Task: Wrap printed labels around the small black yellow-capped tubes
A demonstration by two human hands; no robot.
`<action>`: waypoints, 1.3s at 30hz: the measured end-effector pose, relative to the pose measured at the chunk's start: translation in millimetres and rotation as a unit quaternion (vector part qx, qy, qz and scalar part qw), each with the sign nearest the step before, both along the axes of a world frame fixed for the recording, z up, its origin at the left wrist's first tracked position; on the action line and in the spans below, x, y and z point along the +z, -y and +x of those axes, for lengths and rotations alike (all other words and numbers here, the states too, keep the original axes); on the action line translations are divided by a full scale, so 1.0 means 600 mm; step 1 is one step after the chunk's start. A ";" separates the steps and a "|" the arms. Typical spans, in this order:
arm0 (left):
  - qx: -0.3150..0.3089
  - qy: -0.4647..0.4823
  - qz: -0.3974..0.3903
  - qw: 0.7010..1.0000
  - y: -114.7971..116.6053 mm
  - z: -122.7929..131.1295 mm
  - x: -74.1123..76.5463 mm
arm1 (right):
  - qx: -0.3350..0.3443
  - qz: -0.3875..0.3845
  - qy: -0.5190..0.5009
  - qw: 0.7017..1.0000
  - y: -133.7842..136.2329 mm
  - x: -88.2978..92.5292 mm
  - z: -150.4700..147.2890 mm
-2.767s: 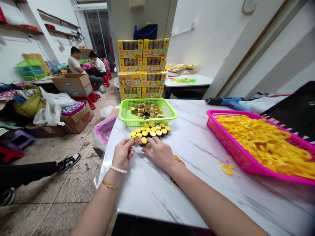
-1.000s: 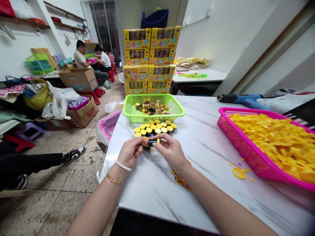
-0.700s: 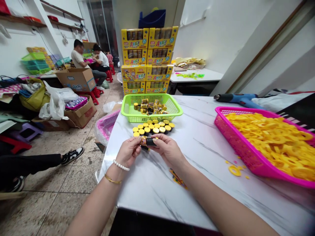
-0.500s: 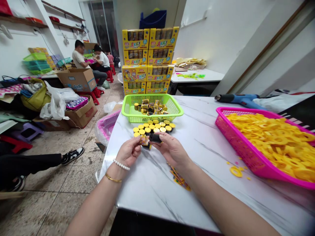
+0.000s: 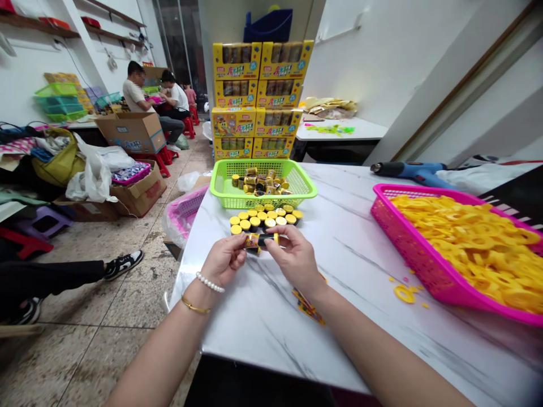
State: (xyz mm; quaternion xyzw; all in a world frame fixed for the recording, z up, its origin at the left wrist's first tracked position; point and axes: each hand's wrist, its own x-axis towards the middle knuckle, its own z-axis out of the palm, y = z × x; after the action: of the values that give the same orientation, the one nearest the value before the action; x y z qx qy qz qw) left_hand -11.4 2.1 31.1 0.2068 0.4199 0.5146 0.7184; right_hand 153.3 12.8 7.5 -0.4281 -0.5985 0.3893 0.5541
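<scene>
Our left grip (image 5: 224,261) pinches one end of a little tube (image 5: 259,240), and our right grip (image 5: 297,260) pinches the other end. It is just above the worktop (image 5: 356,226), near the yellow-topped pots (image 5: 263,219), left of the pink basket (image 5: 407,265).

- 8 yellow boxes (image 5: 257,93), stacked top centre
- 2 baskets on the table (image 5: 348,243): green basket (image 5: 263,202), pink basket (image 5: 407,254)
- 1 blue heat gun (image 5: 418,169), right side
- 1 tube (image 5: 262,240), mid-frame
</scene>
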 end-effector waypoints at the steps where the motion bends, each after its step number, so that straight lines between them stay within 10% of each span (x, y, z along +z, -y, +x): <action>1: -0.004 -0.015 0.013 1.000 0.001 0.000 -0.003 | -0.024 0.040 0.025 0.999 -0.001 -0.001 0.002; 7: 0.085 -0.124 0.126 0.981 0.003 -0.001 -0.009 | 0.001 0.062 -0.024 0.998 -0.011 0.013 0.018; 13: -0.050 -0.095 0.179 0.978 0.008 -0.003 -0.005 | 0.059 0.074 0.030 0.995 -0.002 0.027 0.018; 21: -0.013 -0.158 0.198 0.967 0.000 -0.007 -0.018 | 0.147 0.141 0.170 0.964 -0.006 0.024 0.023; 30: -0.068 -0.091 0.151 0.982 0.000 -0.011 -0.017 | 0.074 0.192 0.186 0.961 0.003 0.024 0.020; 36: -0.061 -0.151 0.223 0.961 -0.001 -0.005 -0.026 | 0.106 -0.025 0.070 0.992 -0.005 0.003 0.013; 39: -0.084 -0.126 0.203 0.967 -0.001 -0.008 -0.028 | 0.097 -0.008 0.059 0.994 -0.005 -0.003 0.014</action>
State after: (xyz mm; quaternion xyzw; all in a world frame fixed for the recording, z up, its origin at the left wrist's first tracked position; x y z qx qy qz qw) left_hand -16.2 2.8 14.3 0.4459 0.3745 0.4967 0.6436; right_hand 161.8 15.8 5.6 -0.3946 -0.6655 0.4203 0.4740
